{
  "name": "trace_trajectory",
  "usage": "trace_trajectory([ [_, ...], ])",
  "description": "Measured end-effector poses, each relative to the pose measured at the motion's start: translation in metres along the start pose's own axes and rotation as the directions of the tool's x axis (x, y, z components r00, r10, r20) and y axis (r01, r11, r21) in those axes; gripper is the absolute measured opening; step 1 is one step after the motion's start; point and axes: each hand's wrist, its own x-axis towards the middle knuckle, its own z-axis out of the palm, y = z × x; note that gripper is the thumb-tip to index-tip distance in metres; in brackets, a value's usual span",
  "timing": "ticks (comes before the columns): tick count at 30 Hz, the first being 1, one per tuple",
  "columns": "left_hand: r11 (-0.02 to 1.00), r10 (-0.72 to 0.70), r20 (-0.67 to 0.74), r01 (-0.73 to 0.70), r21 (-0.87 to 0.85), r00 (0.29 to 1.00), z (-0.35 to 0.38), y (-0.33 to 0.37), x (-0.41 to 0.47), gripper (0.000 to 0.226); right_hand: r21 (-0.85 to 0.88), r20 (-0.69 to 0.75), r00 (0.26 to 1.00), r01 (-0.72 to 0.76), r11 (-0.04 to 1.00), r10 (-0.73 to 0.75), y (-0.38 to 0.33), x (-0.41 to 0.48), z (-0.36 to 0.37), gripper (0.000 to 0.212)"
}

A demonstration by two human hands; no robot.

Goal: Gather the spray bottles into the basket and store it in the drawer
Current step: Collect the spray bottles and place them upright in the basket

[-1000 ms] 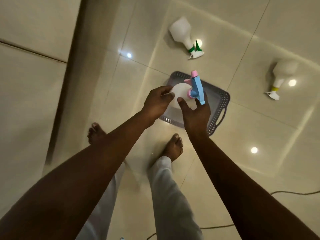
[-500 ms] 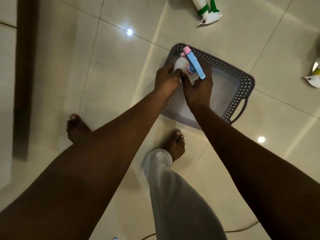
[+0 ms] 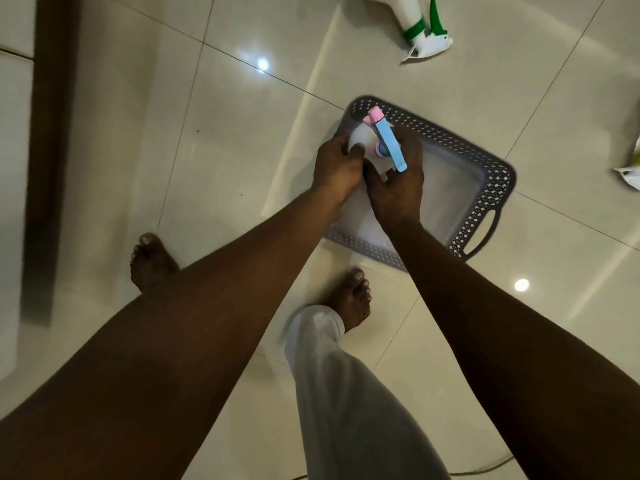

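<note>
While the basket lies on the floor, left hand and right hand fingers clamp the blue-topped spray bottle over its near-left corner.

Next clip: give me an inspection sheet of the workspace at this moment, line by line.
Surface: glossy tiled floor, lamp reflections.
Job's things: grey basket on the floor; blue-and-pink spray bottle held over its left end; green-trigger bottle lying on the floor beyond; third bottle, only its trigger end showing, at the right edge.
Clutter: nothing seen.
Grips: left hand and right hand both hold the blue-and-pink spray bottle.
Cables: thin cable on the floor, bottom right.
Surroundings: pale cabinet fronts at left; bare feet; white trouser leg.
</note>
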Motion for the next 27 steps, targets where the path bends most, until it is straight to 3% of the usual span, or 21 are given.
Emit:
trace_trajectory([
  [5,1.0,-0.029,-0.016,0.029,-0.006,0.999,-0.022,0.017,-0.033,0.031,-0.079,0.004,0.964,-0.264,0.961,0.265,-0.013,-0.026,-0.011,0.085],
  [8,0.999,-0.049,-0.022,0.049,0.006,0.999,-0.054,0.024,-0.066,0.029,-0.063,-0.01,0.855,-0.518,0.853,0.518,-0.035,-0.06,-0.014,0.076],
  [10,0.998,-0.066,-0.024,0.066,0.011,0.998,-0.082,0.027,-0.088,0.037,-0.042,0.046,0.805,-0.59,0.806,0.592,-0.059,-0.089,-0.013,0.067],
  [17,0.996,0.07,-0.169,-0.059,0.071,0.983,-0.248,0.05,-0.155,0.029,-0.153,0.249,0.806,-0.515,0.843,0.538,-0.205,-0.179,0.032,0.049],
  [27,0.929,0.369,-0.397,-0.341,0.141,0.841,-0.493,0.101,-0.241,0.031,0.251,0.421,0.879,-0.35,0.902,0.224,-0.453,-0.225,0.153,0.036],
])
